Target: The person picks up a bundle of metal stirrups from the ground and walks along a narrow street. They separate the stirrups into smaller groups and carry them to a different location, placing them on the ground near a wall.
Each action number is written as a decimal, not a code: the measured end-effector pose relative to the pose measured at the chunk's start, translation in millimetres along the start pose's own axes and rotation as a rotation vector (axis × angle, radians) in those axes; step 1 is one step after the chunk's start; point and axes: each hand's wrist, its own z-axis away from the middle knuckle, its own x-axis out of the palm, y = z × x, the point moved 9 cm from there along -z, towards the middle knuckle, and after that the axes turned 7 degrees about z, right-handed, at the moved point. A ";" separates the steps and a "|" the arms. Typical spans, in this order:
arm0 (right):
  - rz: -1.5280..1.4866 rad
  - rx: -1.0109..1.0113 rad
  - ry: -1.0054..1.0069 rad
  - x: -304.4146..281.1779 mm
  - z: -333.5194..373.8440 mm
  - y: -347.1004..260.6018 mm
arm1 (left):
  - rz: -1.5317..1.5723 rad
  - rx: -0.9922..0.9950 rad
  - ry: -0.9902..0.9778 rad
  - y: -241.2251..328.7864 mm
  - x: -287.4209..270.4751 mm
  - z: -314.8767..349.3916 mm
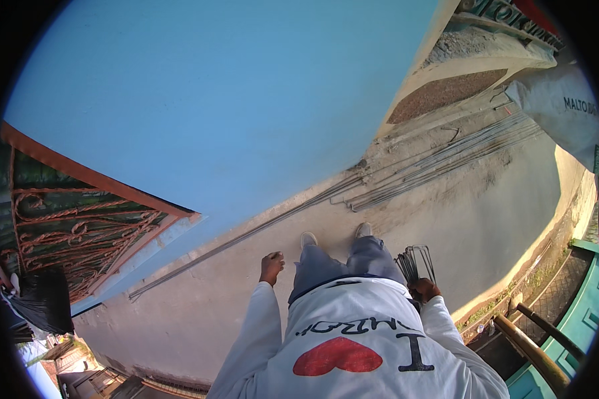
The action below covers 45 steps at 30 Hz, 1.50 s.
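Observation:
My right hand (424,289) is closed round a bundle of bent steel rebar stirrups (417,261), held low beside my right thigh. Their narrow loops stick out ahead of the fist, and the gripped ends are hidden in it. On the other side, my left hand (271,268) hangs beside my left leg. Its fingers are curled in and nothing shows in them. Long thin steel rods (439,158) lie on the concrete ahead of my feet, some with hooked ends. Another dark length of rods (246,229) runs along the foot of the blue wall.
The blue wall (233,100) rises ahead, with a rust-red window grille (80,226) at left beside a black plastic bag (45,299). A white printed sack (559,110) is at far right. Yellowish poles (532,352) and a teal gate (589,319) stand at lower right.

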 end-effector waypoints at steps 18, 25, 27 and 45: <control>-0.457 0.009 0.009 -106.1 11.8 94.2 | -0.352 -0.009 0.057 44.8 74.2 -8.9; -0.575 0.035 -0.111 -51.8 -13.7 110.8 | -0.084 0.019 0.195 102.1 -36.5 21.8; -0.502 -0.040 -0.119 -49.5 -11.4 99.4 | -0.119 -0.023 0.245 88.0 -48.7 38.9; 0.020 -0.060 -0.033 -36.3 6.2 -27.2 | -0.724 0.230 -0.319 7.9 104.7 92.0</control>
